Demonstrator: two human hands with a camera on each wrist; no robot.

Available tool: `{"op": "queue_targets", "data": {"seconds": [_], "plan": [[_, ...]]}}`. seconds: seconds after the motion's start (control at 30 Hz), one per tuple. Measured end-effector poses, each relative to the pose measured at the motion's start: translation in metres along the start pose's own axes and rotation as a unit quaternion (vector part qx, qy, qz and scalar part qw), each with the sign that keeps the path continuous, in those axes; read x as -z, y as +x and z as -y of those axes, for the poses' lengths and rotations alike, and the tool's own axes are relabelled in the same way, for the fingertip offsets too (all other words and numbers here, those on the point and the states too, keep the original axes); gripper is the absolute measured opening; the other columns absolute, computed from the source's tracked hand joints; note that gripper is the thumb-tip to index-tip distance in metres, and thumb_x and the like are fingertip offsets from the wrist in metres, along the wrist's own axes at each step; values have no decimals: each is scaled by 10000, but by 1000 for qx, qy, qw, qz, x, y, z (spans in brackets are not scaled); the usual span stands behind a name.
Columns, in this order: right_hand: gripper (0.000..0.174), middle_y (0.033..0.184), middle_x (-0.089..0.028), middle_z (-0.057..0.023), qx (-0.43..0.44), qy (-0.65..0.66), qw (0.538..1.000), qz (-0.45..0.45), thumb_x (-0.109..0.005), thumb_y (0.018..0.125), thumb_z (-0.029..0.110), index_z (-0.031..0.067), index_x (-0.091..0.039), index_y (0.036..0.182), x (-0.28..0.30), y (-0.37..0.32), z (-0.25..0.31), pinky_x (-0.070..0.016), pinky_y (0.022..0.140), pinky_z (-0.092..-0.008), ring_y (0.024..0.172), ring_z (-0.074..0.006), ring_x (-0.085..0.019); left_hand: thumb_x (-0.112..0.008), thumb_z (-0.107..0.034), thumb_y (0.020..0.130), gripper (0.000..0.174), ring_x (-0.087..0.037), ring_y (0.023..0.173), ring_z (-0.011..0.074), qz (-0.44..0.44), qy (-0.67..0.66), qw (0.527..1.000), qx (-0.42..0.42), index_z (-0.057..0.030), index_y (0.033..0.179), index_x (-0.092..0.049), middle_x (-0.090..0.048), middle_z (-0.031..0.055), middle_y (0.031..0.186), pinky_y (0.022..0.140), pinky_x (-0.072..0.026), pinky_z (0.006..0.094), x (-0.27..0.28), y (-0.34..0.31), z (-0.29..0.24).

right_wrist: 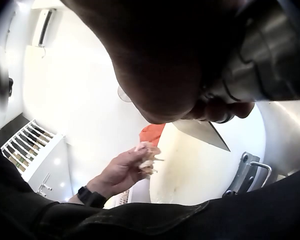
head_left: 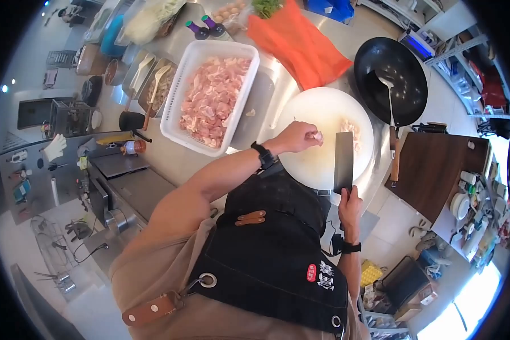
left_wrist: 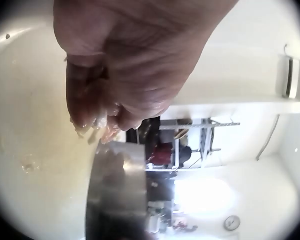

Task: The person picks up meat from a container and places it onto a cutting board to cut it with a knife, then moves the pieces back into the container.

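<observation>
Over the round white cutting board (head_left: 303,164), my left hand (head_left: 293,137) pinches a small piece of raw meat (head_left: 318,137). Bits of that meat (right_wrist: 149,159) poke out past the fingertips in the right wrist view. My right hand (head_left: 351,207) grips a cleaver (head_left: 344,161) by its handle, the broad blade lying across the right part of the board. Just beyond the blade are small cut meat pieces (head_left: 348,126). In the left wrist view the blade (left_wrist: 117,182) shows below the left fingertips. The handle is mostly hidden by the right hand.
Left of the board stands a white plastic basket (head_left: 194,147) full of raw meat. An orange bag (head_left: 300,48) lies behind the board. At the right is a black wok (head_left: 405,90) with a spatula (head_left: 390,90) in it. Two bottles (head_left: 215,27) stand behind the basket.
</observation>
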State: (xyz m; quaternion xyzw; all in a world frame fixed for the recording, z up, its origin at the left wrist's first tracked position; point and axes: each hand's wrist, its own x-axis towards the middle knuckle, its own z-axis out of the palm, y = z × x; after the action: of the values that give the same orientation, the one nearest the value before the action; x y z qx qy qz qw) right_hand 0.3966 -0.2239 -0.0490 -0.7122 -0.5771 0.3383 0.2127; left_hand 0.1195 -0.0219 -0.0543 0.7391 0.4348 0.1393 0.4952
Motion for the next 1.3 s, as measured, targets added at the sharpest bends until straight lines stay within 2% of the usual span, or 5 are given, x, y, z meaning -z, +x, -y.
{"op": "queue_targets", "data": {"seconds": [0.23,0.5,0.83,1.1,1.3], "plan": [[291,818,-675,-354,-70,-67,995,-10,-588,1088,257,-33,-566,1096,-23,-7,50,-485,629,-612,788,-571,-664,-638,-184,1073,227,-660,805,44,-157,-334,929,19,-1,1205,-669,-795,31,1081,678,-549,217,113,-75,13],[248,897,-719,-326,-72,-88,993,18,-598,1080,229,-18,-568,1076,-46,-1,110,-533,671,-579,846,-550,-692,-690,-205,983,485,-755,964,364,-271,-55,955,111,-90,1448,-612,-752,200,1125,882,-595,435,227,-152,85],[249,861,-691,-344,-89,-125,988,-4,-598,1077,233,-14,-562,1070,-52,3,139,-495,659,-613,825,-574,-664,-736,-471,919,774,-666,1166,479,-294,192,881,315,-91,1545,-485,-684,297,1262,994,-533,557,251,-176,223],[258,936,-732,-306,-113,-124,986,12,-617,1078,231,-21,-565,1068,-69,-2,144,-530,689,-588,864,-536,-692,-763,-6,874,562,-697,931,117,-194,-235,938,164,-30,1416,-615,-718,48,1090,837,-574,295,273,-181,217],[262,946,-736,-307,-88,-108,990,9,-623,1074,225,-31,-565,1068,-61,-1,149,-539,698,-583,866,-537,-695,-733,43,882,484,-718,1003,124,-95,-387,911,110,27,1356,-637,-725,46,1163,884,-589,290,292,-205,140]]}}
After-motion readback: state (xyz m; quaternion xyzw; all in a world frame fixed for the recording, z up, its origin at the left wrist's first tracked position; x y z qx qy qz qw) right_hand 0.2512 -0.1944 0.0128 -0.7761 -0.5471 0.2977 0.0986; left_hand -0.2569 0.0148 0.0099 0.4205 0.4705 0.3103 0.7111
